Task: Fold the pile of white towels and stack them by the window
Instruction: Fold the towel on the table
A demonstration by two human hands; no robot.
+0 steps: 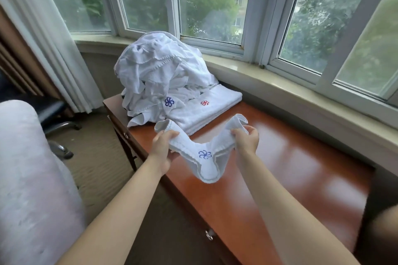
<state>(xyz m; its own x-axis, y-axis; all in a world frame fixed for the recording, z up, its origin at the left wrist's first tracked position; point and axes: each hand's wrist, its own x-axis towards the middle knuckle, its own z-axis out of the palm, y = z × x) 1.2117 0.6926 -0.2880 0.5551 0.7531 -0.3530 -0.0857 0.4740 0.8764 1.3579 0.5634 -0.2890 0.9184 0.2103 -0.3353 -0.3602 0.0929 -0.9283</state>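
Observation:
A small white towel (204,157) with a blue flower emblem hangs in the air above the desk, folded double and sagging in the middle. My left hand (164,146) grips its left end and my right hand (246,139) grips its right end. Behind it, a tall heap of crumpled white towels (159,71) rests on the desk's far left end against the window sill. A flat folded towel (206,107) with a red emblem lies at the foot of the heap, partly under it.
The glossy brown wooden desk (290,168) runs along the curved window sill (280,84). A pale padded chair (32,178) stands at left, with a white curtain (43,34) behind it. Desk drawer knobs (209,235) face me.

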